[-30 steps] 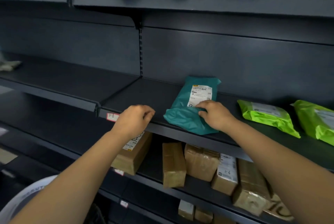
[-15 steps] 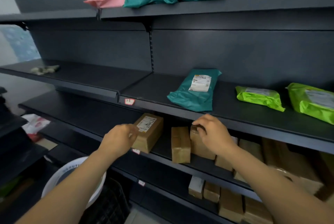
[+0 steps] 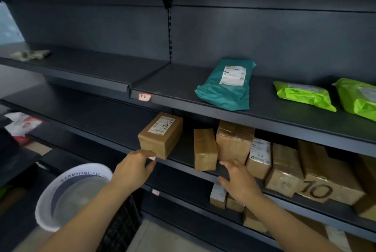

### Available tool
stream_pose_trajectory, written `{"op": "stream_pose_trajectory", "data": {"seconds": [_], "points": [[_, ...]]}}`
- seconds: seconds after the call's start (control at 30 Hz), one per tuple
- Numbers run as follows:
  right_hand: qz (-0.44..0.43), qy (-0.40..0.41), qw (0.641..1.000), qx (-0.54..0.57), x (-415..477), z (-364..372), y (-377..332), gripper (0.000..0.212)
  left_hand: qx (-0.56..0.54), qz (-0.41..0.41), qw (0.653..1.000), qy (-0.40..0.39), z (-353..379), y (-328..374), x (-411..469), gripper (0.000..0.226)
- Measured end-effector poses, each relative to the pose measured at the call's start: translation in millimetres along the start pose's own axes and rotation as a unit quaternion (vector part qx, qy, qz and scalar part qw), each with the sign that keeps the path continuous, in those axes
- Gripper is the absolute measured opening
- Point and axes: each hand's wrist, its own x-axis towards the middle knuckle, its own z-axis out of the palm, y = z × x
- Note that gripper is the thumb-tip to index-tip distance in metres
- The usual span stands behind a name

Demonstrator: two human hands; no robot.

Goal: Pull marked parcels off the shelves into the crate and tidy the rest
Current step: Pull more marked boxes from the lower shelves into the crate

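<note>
A brown box [image 3: 160, 135] with a label bearing a black scribble stands on the lower shelf [image 3: 114, 121]. My left hand [image 3: 134, 167] hovers just below its front corner, fingers relaxed, holding nothing. To the right stand a narrow brown box [image 3: 204, 150] and a taller one [image 3: 234, 141]. My right hand [image 3: 238, 178] is spread open at the shelf edge in front of them, empty. A teal mailer [image 3: 225, 86] lies on the shelf above. The black crate [image 3: 120, 229] shows at the bottom, partly hidden by my left arm.
Two green mailers [image 3: 303, 95] lie right of the teal one. More brown boxes, one marked 10 [image 3: 317, 188], fill the lower shelf's right side. A white round basin [image 3: 69, 194] sits at lower left. Small boxes [image 3: 218, 195] stand on the shelf below.
Both hands dropped from the teal mailer's shelf to the box shelf below. My right hand left the brown box it touched and now spreads open lower at the shelf edge.
</note>
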Motion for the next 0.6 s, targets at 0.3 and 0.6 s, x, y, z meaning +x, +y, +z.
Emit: {"op": "stream_pose_trajectory", "data": {"seconds": [0.3,0.6], "points": [[0.187,0.031,0.981,0.030,75.6,59.3,-24.1,0.075,-0.007,0.080,0.996,-0.029,35.2,-60.8,85.1,0.043],[0.316,0.110,0.941,0.047,129.9,115.9,-34.9,0.108,0.182,0.087,0.970,-0.133,74.5,-94.9,162.9,0.060]]}}
